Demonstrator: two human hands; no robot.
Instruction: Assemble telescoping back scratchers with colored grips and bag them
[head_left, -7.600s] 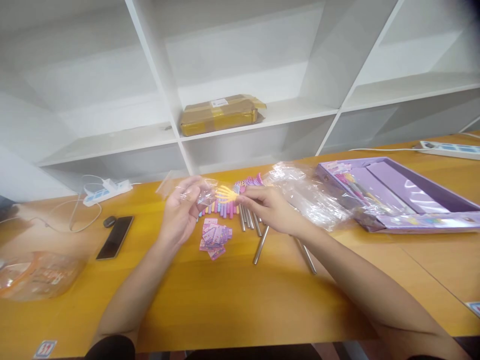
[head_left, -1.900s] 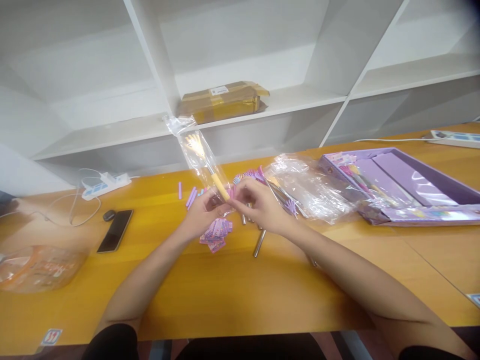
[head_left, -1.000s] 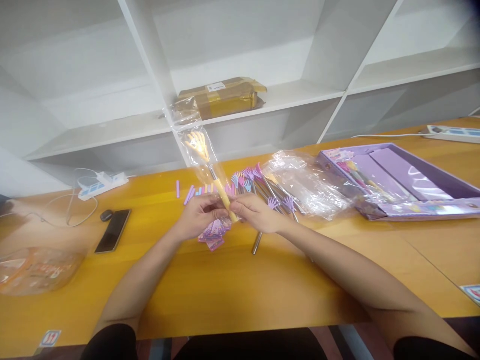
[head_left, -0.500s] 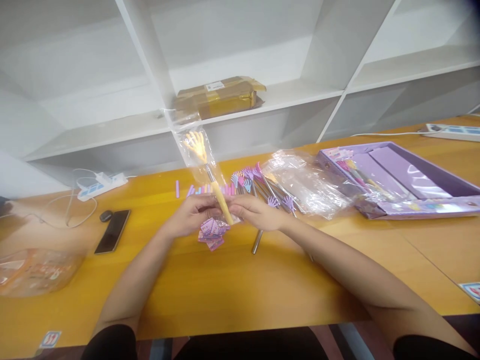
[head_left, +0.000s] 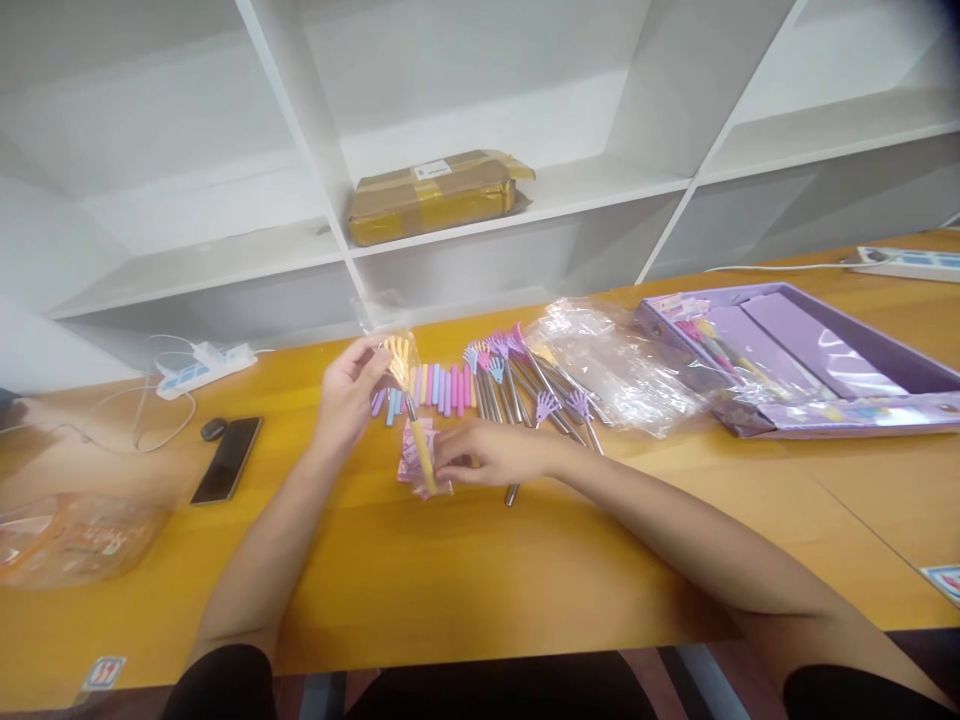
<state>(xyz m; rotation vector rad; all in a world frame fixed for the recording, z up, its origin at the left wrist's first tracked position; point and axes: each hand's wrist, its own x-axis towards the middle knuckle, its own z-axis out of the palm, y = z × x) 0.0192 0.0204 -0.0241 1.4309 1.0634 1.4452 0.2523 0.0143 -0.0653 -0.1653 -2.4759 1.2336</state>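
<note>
A yellow hand-shaped back scratcher (head_left: 421, 445) with a metal shaft is inside a clear plastic bag, tilted over the table. My left hand (head_left: 349, 388) pinches the bag beside the yellow claw. At the handle's lower end, my right hand (head_left: 487, 452) has bent fingers against the bag. Beneath the handle lie small pink and purple cards (head_left: 411, 455), partly covered. Behind them is a row of pastel sticks (head_left: 450, 390). Several metal back scratchers (head_left: 517, 385) with coloured hand-shaped ends are piled right of the row, partly behind my right hand.
Crumpled clear plastic (head_left: 611, 365) lies beside a purple open box (head_left: 795, 415) at right. A phone (head_left: 227, 460), a small black object (head_left: 214, 430) and a power strip (head_left: 206, 370) are at left, with an orange-clear bag (head_left: 82, 535) nearer. A taped parcel (head_left: 439, 200) sits on the shelf.
The bagged back scratcher has come down toward the table. My left hand has moved from the handle up to the claw end, and my right hand has lowered with the handle.
</note>
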